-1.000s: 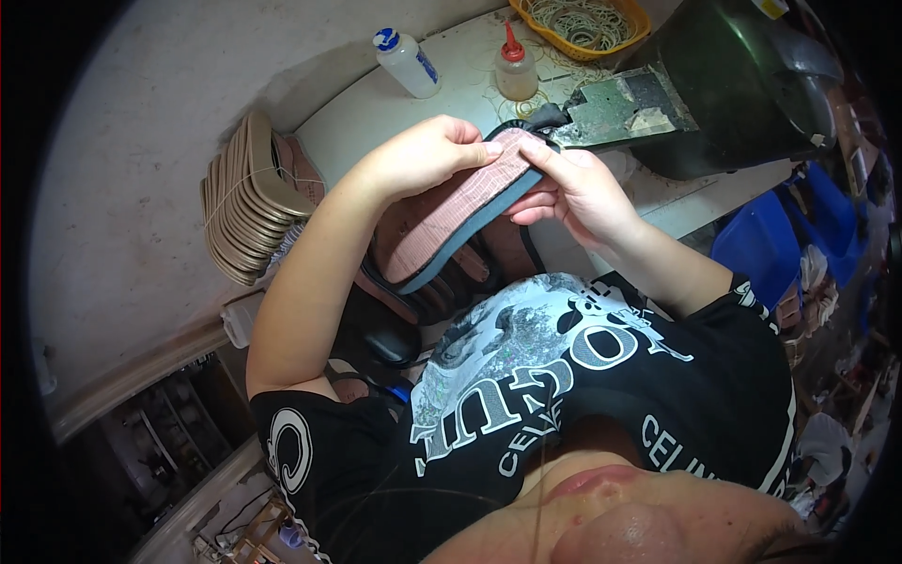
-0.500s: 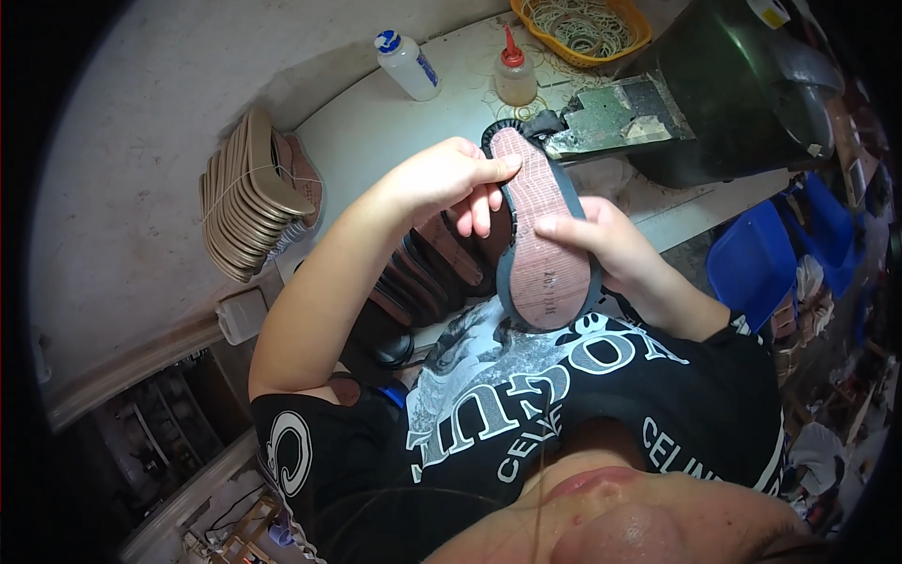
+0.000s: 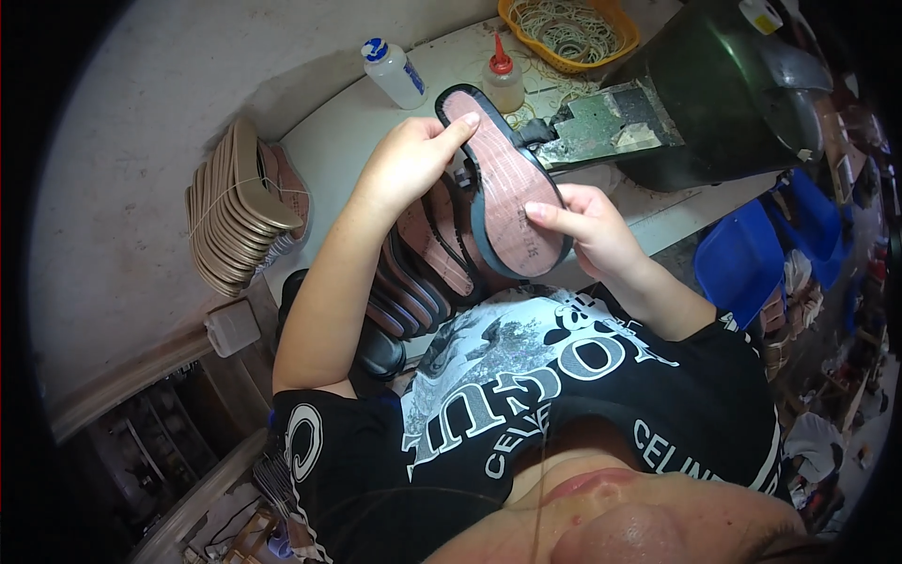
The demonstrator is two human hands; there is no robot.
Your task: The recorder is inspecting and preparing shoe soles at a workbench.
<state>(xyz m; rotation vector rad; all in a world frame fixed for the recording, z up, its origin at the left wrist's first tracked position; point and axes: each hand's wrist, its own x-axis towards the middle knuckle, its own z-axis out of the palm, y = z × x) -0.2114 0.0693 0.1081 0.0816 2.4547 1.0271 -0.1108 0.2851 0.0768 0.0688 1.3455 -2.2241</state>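
Observation:
Both hands hold one shoe insole, its pink board side point(image 3: 496, 174) facing me and a black rim running round it. My left hand point(image 3: 413, 155) pinches its narrow far end, with the thumb on the pink face. My right hand point(image 3: 592, 226) grips the wider near end along the right edge, thumb on top, fingers behind and partly hidden. The insole's edge is close to the dark tip of a green metal machine arm point(image 3: 611, 122); I cannot tell whether they touch. Under my left forearm stands a row of similar pink-and-black insoles point(image 3: 413, 282), partly covered.
A tied stack of tan insoles point(image 3: 230, 216) stands at the left. Farther back are a white bottle with a blue cap point(image 3: 399, 80), a red-tipped squeeze bottle point(image 3: 505, 85) and a yellow basket of bands point(image 3: 568, 38). The dark machine body point(image 3: 723, 103) and a blue chair point(image 3: 742, 249) are right.
The insole has moved up and left and tilted, its far end now left of the machine tip. Pleats showing at that end before are no longer visible. Both hands keep hold.

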